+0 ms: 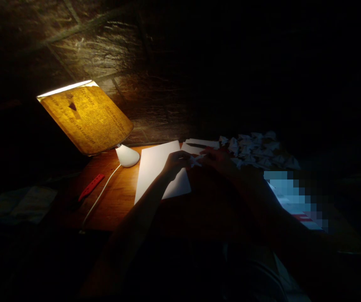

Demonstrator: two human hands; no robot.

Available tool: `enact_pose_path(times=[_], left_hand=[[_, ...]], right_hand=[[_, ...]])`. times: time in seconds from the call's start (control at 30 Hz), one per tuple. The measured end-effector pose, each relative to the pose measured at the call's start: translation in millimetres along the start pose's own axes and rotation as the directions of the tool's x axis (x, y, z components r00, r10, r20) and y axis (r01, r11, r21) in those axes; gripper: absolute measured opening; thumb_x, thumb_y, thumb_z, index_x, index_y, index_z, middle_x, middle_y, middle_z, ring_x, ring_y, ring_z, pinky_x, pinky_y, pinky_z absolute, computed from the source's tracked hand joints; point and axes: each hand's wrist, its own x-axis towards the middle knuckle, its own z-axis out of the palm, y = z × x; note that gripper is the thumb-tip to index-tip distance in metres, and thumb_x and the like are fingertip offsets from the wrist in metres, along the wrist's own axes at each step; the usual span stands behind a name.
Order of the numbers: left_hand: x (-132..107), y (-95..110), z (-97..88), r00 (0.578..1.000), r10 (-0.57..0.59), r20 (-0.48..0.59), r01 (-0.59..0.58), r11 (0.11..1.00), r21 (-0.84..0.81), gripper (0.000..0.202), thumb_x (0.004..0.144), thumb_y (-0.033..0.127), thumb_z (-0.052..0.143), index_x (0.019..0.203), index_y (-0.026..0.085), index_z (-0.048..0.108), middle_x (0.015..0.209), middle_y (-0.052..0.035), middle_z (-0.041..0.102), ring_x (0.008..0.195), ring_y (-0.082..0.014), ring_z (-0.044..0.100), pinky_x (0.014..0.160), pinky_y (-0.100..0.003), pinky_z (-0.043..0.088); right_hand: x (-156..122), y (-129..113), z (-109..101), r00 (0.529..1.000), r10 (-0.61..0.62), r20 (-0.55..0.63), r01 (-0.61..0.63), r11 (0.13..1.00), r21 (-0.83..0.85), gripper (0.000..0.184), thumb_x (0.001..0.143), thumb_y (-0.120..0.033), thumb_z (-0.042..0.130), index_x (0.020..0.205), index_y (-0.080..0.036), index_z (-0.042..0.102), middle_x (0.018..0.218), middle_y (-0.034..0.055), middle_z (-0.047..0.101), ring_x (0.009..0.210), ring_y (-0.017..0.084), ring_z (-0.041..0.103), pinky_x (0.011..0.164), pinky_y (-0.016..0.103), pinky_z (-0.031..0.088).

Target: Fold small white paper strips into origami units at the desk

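Between my two hands is a small folded white paper piece [196, 161], its exact shape too small and dim to make out. My left hand [176, 161] grips its left side with bent fingers. From the right, my right hand [216, 159] pinches the other side, mostly in shadow. Under and beside my left wrist lies a large white sheet of paper [155, 167]. Just beyond my hands are more white sheets [204, 143] with a dark, slim object across them. A cluster of several folded paper pieces [256, 147] spreads to the right of my right hand.
A lit lamp with a printed yellow shade [89, 117] stands at the left on a white base [127, 156]. Its white cord [100, 197] runs to the table's front edge. A red cutter-like tool [91, 186] lies nearby. A stone wall [105, 46] rises behind; a bright bluish, partly pixelated patch [287, 197] is at right.
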Motion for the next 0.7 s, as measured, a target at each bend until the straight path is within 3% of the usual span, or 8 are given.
enact_pose_path(times=[0.2, 0.7], left_hand=[[-3.6, 8.8, 1.7, 0.999, -0.007, -0.052, 0.007, 1.000, 0.009, 0.030, 0.052, 0.019, 0.093, 0.075, 0.013, 0.074, 0.067, 0.0003, 0.068, 0.064, -0.0136, 0.066, 0.064, -0.027, 0.054], [0.6, -2.0, 1.4, 1.000, -0.004, -0.027, 0.005, 0.999, 0.033, 0.034, 0.051, 0.023, 0.096, 0.076, 0.013, 0.075, 0.071, -0.0005, 0.068, 0.065, -0.0135, 0.066, 0.063, -0.027, 0.055]], right_hand=[[-2.5, -3.4, -0.6, 1.000, 0.003, 0.026, -0.001, 0.997, -0.080, 0.028, 0.065, -0.045, 0.084, 0.073, -0.021, 0.072, 0.071, 0.0030, 0.073, 0.072, 0.020, 0.067, 0.069, 0.033, 0.054], [1.4, 1.4, 0.7, 0.999, -0.022, -0.038, 0.018, 0.995, -0.094, 0.037, 0.059, -0.050, 0.089, 0.074, -0.022, 0.070, 0.069, 0.0014, 0.072, 0.071, 0.021, 0.068, 0.072, 0.036, 0.056]])
